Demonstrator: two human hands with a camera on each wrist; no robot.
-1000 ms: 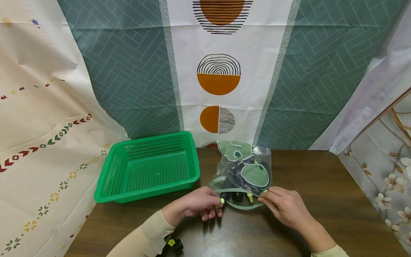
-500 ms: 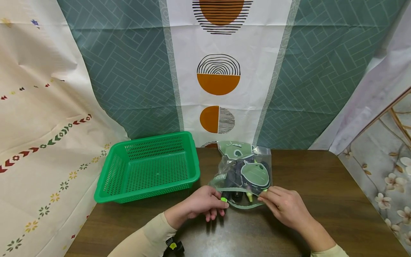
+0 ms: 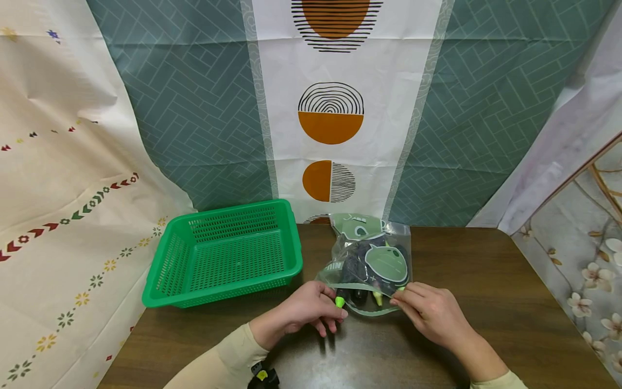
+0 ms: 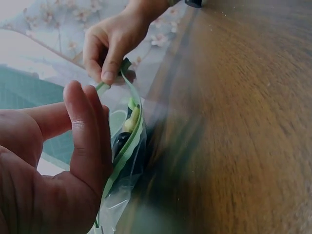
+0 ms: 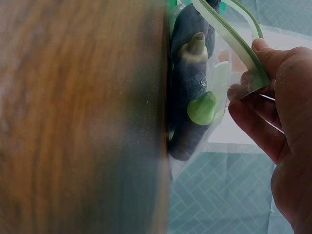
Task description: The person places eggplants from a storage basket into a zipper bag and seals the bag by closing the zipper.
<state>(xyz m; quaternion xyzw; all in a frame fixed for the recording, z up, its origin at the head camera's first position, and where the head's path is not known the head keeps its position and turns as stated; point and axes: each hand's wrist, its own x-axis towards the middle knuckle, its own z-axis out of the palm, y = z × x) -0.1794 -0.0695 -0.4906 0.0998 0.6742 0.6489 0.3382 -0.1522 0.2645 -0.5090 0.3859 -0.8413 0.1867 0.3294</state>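
A clear zip bag with green prints lies on the table, its mouth towards me, holding several dark eggplants with green or pale stems. My right hand pinches the right side of the bag's rim between thumb and fingers. At the left of the opening, my left hand has thumb and forefinger about the bright green stem of one eggplant, whose dark body reaches into the bag. The left wrist view shows that hand's fingers beside the bag's green zip strip; they hide the pinched stem there.
A green plastic basket with perforated sides stands left of the bag. Behind the brown wooden table hangs a patterned curtain. Flowered fabric borders the right side, and cream cloth the left.
My left hand has shifted slightly right, towards the bag's opening, and the eggplant's green stem has turned to point towards me, with its dark body now showing. My right hand stays put.
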